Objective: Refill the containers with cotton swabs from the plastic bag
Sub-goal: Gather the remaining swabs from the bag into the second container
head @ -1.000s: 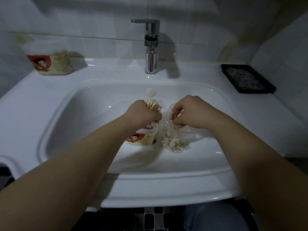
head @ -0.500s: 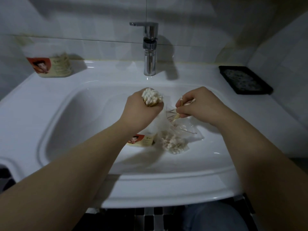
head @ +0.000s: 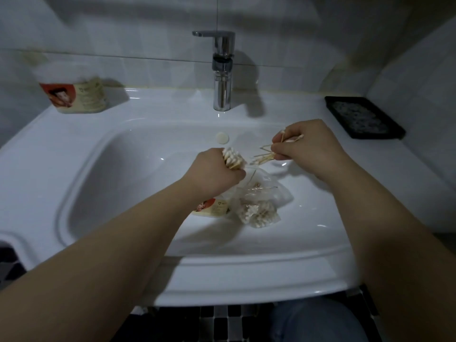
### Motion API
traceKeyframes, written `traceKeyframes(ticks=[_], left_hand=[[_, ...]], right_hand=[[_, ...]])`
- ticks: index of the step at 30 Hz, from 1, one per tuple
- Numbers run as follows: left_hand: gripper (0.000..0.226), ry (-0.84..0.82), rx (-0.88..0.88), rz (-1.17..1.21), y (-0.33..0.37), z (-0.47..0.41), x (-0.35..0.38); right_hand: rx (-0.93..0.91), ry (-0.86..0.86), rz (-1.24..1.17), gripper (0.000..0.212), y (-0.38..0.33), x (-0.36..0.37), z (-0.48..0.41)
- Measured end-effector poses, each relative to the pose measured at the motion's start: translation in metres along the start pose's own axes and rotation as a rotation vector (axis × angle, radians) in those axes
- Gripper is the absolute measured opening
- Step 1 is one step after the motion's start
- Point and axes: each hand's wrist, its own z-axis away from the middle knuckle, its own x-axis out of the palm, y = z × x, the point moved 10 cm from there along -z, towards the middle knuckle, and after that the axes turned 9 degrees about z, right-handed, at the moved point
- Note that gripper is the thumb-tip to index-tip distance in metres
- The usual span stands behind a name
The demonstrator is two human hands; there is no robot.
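Note:
My left hand [head: 214, 172] grips a thick bundle of cotton swabs [head: 233, 158], white tips pointing up and to the right. To its right, my right hand [head: 307, 144] pinches a smaller loose bunch of swabs [head: 265, 157] with their sticks fanning out to the left. Below both hands a clear plastic bag [head: 259, 206] holding more swabs lies in the basin. A container with a red and cream label [head: 213, 207] lies beside the bag, partly hidden under my left wrist. A second labelled container [head: 76, 95] stands on the sink ledge at the back left.
The white sink [head: 103, 169] fills the view, with a chrome tap [head: 222, 70] at the back centre and a round overflow cap [head: 222, 138] below it. A black tray [head: 362, 117] sits on the right ledge. Tiled walls enclose the back and right.
Both hands rose out of the bag. My right hand moved up and to the right, drawing a bunch of swabs clear. My left hand lifted its bundle slightly.

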Motion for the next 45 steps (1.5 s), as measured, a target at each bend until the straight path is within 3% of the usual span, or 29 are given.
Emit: traceKeyframes(ticks=[10, 18, 24, 30, 35, 38, 45], left_hand=[[0.011, -0.127, -0.151, 0.617, -0.015, -0.006, 0.019], [0.016, -0.016, -0.191, 0.675, -0.026, -0.008, 0.009], [0.01, 0.108, -0.108, 0.853, -0.017, -0.011, -0.009], [0.011, 0.109, -0.063, 1.177, -0.008, -0.011, -0.017], [0.009, 0.179, -0.087, 0.975, -0.014, -0.011, -0.024], [0.009, 0.2, -0.111, 0.803, -0.022, -0.012, -0.024], [0.028, 0.144, -0.098, 0.127, -0.017, -0.008, -0.018]], right_hand=[[-0.015, 0.044, -0.198, 0.008, -0.008, 0.002, 0.005], [-0.004, 0.104, -0.155, 0.008, -0.002, -0.007, -0.001], [-0.034, -0.034, -0.068, 0.014, -0.007, 0.01, 0.003], [-0.062, -0.156, 0.101, 0.007, -0.008, 0.028, 0.008], [-0.09, -0.15, 0.032, 0.009, -0.016, 0.023, 0.009], [-0.062, -0.176, 0.123, 0.007, -0.011, 0.029, 0.01], [-0.074, -0.263, 0.371, 0.012, -0.004, 0.048, 0.015]])
